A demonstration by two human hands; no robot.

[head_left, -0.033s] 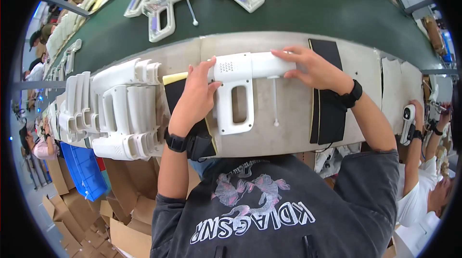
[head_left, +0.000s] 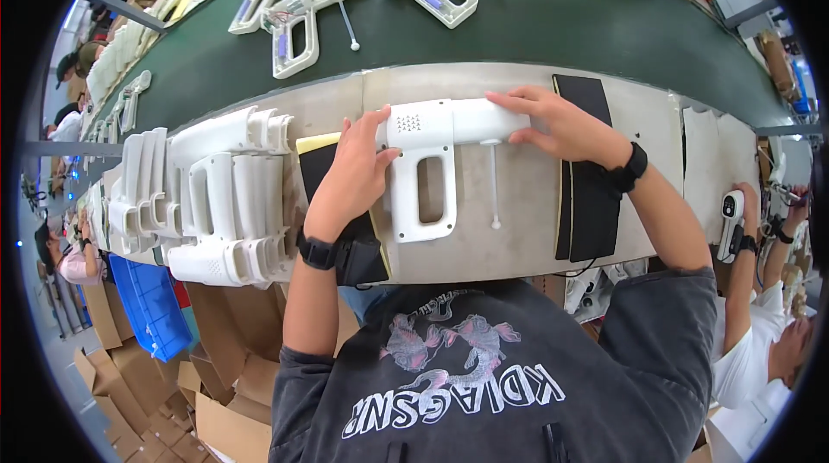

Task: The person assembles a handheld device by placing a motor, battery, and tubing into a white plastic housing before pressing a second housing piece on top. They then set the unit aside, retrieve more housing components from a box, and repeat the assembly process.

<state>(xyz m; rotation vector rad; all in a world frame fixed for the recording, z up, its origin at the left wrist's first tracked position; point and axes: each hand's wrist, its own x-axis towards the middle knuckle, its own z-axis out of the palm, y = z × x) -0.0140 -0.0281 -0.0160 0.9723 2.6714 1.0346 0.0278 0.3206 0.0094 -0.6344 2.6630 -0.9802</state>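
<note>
Your left hand [head_left: 354,178] and right hand [head_left: 557,122] pressed down on the white pistol-shaped housing [head_left: 432,161] lying flat on the pale worktop [head_left: 518,230], fingers spread along its barrel, not curled around it. That smooth, glossy plastic looked slippery; uneven pressure could have skewed it against the thin white rod [head_left: 493,182] alongside. Matching ribbed shells [head_left: 216,195] sat stacked to your left, beside a black pad [head_left: 591,195].

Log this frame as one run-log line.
left hand: on white gun-shaped housing, rear end | right hand: on its barrel | surface: grey bench | left of it: stacked white shells
</note>
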